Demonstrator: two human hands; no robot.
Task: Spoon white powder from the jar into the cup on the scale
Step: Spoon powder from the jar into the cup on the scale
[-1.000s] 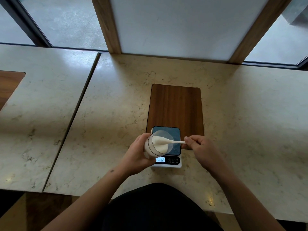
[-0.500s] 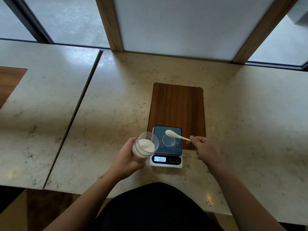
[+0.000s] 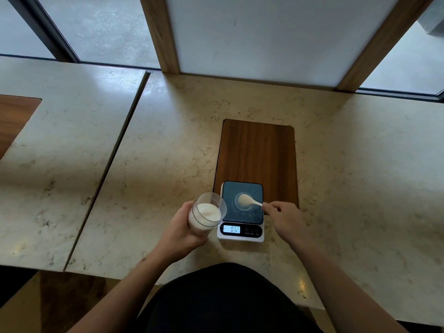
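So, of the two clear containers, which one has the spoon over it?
The small cup standing on the scale: the spoon bowl is over its mouth. The jar, held tilted beside the scale, has no spoon.

Both forearms are bare, with no sleeve in view up to the lower edge of the frame. The left hand and the right hand wear no gloves, rings or watch. At the bottom centre a black garment covers the body; it looks plain, without print.
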